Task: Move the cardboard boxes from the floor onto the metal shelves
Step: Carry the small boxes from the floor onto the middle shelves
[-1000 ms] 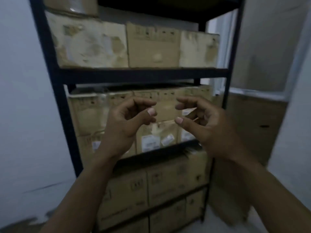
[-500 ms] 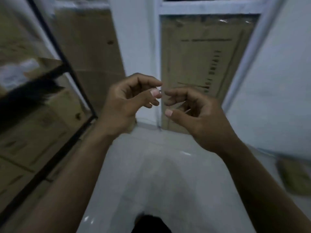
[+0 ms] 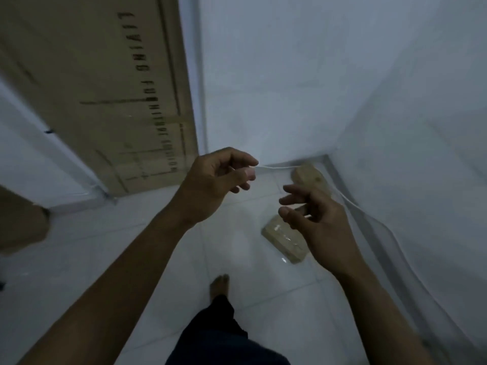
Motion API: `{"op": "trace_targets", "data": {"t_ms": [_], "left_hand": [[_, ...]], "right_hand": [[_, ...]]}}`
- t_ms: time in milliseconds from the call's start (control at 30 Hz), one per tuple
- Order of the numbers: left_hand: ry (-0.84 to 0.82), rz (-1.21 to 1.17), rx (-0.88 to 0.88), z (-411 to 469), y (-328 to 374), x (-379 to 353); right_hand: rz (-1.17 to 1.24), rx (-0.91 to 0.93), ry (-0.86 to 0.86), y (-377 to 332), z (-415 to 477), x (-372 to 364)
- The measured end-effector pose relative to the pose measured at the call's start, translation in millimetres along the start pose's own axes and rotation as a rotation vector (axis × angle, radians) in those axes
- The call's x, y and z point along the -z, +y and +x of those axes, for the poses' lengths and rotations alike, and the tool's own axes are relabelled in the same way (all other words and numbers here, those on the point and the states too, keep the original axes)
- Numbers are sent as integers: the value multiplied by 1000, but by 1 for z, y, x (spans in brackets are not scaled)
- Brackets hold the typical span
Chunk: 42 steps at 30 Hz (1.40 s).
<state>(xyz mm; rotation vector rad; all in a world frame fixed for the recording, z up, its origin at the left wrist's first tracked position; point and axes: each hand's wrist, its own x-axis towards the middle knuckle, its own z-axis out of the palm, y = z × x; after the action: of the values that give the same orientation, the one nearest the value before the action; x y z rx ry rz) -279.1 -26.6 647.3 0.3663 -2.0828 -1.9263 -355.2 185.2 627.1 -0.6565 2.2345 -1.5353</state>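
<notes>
The floor (image 3: 105, 259) is white tile, smooth and glossy, throwing back the light. The near box (image 3: 283, 239) is brown cardboard with something clear and shiny across its top. The far box (image 3: 308, 176) looks plain matt cardboard. The big carton (image 3: 92, 88) is matt brown cardboard, black-printed. The walls (image 3: 290, 75) look matt white.

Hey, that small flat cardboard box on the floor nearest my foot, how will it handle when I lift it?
The nearer cardboard box looks small and flat, so it is probably light and stiff enough for one hand. Shiny patches on top suggest tape or film, so it may be slippery. Lying flat on the glossy tiled floor, it should slide, not tip.
</notes>
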Motion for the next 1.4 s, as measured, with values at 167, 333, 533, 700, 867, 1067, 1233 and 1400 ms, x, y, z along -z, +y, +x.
{"op": "trace_targets", "data": {"t_ms": [167,333,533,700,867,1067,1233,1400], "left_hand": [[-82,-71,224,88,-76,-65],[-108,-24,485,131,-176,-129],[-53,82,770,157,-324,-200],[15,90,961,171,-457,-256],[58,11,1136,183,-593,-305],[147,-125,1296,189,-717,-348],[214,-256,1377,191,-769,-367],[181,-315,1360,183,-766,-365]], "right_hand": [[-80,-216,100,83,37,57],[-166,-344,63,191,73,94],[-253,-445,-111,365,124,122],[-352,-479,-293,520,158,129],[-529,-453,-432,652,184,106],[-760,-415,-644,774,208,55],[-979,-352,-693,836,212,16],[-1039,-392,-631,827,212,3]]}}
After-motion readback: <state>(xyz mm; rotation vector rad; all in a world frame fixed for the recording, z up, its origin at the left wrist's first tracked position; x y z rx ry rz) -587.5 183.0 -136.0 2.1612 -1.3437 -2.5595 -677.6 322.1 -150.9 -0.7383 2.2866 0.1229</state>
